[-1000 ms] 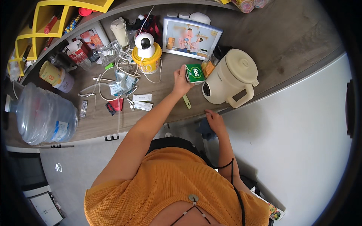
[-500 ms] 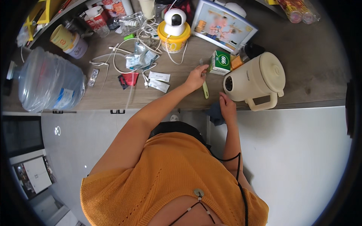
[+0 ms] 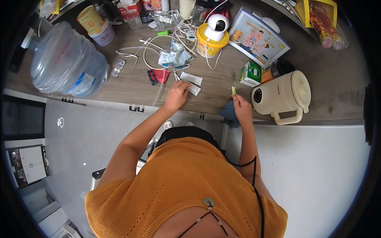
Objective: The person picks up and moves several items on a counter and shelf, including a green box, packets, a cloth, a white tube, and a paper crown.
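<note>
My right hand [image 3: 242, 109] pinches the handle end of a small knife [image 3: 233, 82], whose pale green handle meets a thin blade directed away from me. A dark blue-grey cloth [image 3: 228, 115] hangs at the desk edge beneath that hand, beside its palm; whether the fingers also grip it is hidden. Farther left, my left hand [image 3: 177, 95] has its fingers closed at the left end of a narrow white packet [image 3: 194, 90]. A second white packet [image 3: 191, 78] lies just beyond it. Right of the knife stands a green and white box [image 3: 251, 74].
A cream electric kettle [image 3: 282, 95] stands right of my right hand. Behind are a picture frame [image 3: 258, 37] and a white camera on a yellow tub [image 3: 208, 41]. Tangled white cables [image 3: 184, 33] and crumpled wrappers [image 3: 174, 55] lie mid-desk; a large water bottle [image 3: 69, 61] lies left.
My left hand has left the knife and moved leftward to the white packets. The knife's handle is now in my right hand, its blade uncovered. The whole view has shifted a little.
</note>
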Available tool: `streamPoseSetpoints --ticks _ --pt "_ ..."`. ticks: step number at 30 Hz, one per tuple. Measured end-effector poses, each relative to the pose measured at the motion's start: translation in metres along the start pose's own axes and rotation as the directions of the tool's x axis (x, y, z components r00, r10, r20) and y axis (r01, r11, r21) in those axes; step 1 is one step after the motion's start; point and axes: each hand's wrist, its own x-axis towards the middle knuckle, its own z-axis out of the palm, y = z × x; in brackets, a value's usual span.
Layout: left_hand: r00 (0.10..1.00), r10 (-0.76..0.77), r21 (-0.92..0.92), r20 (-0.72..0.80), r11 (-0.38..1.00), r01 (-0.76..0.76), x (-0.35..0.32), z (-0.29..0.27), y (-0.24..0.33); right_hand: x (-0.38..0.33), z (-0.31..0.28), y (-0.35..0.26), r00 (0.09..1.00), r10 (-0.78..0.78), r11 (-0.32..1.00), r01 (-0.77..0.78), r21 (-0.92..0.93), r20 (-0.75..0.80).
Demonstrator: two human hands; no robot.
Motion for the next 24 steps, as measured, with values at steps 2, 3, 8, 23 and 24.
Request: streamPoseSetpoints --ticks 2,3,8,23,24 --pt "0.993 0.106 0.184 0.060 0.976 -0.116 0.002 -0.010 -0.005 0.000 0.010 -0.006 0.999 -0.034 0.999 0.034 -0.015 0.001" --pt "0.986 0.142 0.266 0.092 0.950 -0.162 0.004 -0.012 -0.007 0.001 0.014 -0.011 0.999 -0.053 0.998 0.053 -0.024 0.002" --pt "0.929 0.186 0.546 0.319 0.766 -0.341 0.020 -0.012 -0.005 -0.004 0.023 -0.030 0.997 -0.043 0.999 0.045 -0.021 0.062" --pt "0.936 0.255 0.326 0.241 0.887 -0.326 0.031 0.000 -0.020 -0.024 0.034 -0.019 1.000 0.015 0.996 -0.016 0.083 0.012" --pt "0.958 0.189 0.210 0.217 0.949 -0.235 0.028 0.004 -0.016 -0.025 0.034 -0.016 1.000 0.008 0.996 -0.007 0.084 -0.007"
